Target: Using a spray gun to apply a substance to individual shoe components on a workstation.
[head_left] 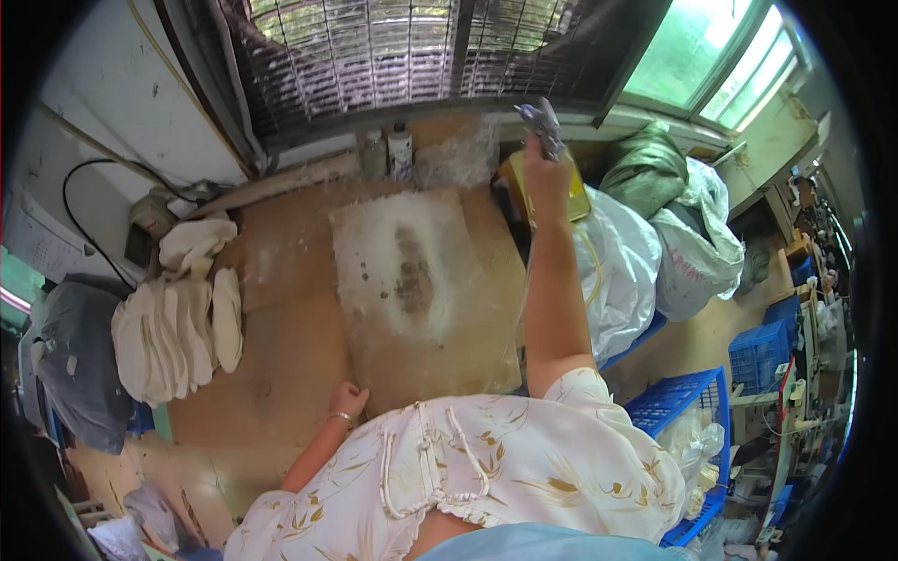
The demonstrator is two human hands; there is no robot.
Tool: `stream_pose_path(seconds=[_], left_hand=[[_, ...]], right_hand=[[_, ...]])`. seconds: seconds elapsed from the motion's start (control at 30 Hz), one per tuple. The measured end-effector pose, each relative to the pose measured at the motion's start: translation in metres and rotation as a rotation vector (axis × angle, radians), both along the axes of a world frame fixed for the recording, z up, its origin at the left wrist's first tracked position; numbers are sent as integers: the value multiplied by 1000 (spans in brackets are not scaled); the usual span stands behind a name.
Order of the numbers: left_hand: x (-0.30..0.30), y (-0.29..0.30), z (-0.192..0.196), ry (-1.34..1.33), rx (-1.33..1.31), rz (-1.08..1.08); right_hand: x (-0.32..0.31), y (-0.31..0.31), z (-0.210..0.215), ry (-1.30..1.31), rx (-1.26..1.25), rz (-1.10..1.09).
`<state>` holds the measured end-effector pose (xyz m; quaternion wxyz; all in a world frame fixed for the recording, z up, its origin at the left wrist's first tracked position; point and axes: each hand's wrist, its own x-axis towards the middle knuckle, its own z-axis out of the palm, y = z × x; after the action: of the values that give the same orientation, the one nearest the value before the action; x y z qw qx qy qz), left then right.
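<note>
My right hand (550, 178) is raised at the far right side of the table, fingers wrapped round a metal spray gun (543, 126). Behind that hand stands a yellow container (580, 204); a yellowish hose (592, 257) runs down near my forearm. My left hand (348, 399) rests low at the table's near edge, its fingers curled in a loose fist with nothing visible in them. Between my hands lies a cardboard sheet (360, 252), coated with pale overspray around a dark patch. To the left sit several cream insole-like pieces (173, 332) in a leaning row.
Two bottles (399, 152) stand at the back below a mesh-covered window (365, 56). Grey bag (84, 355) hangs at left; white sacks (613, 271) and a green bag (645, 168) crowd the right. A blue crate (669, 397) stands near my right side.
</note>
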<state>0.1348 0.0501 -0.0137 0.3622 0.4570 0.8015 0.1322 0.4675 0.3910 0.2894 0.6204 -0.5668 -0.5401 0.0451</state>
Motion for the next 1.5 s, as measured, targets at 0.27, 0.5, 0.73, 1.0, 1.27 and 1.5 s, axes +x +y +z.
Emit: stream_pose_path(seconds=[0.27, 0.5, 0.73, 1.0, 1.27, 1.5], left_hand=[[6, -3, 6, 6, 2, 34], [10, 2, 9, 23, -27, 68], [12, -3, 10, 15, -38, 121], [14, -9, 5, 61, 3, 123], [20, -6, 3, 25, -29, 149], [20, -11, -10, -92, 99, 291]], right_hand=[[12, -34, 87, 319, -28, 224], [-66, -67, 88, 345, 18, 592], [-75, -74, 108, 331, 150, 493], [-38, -86, 82, 389, 53, 523], [-84, -88, 0, 134, -170, 540], [51, -98, -95, 131, -660, 486]])
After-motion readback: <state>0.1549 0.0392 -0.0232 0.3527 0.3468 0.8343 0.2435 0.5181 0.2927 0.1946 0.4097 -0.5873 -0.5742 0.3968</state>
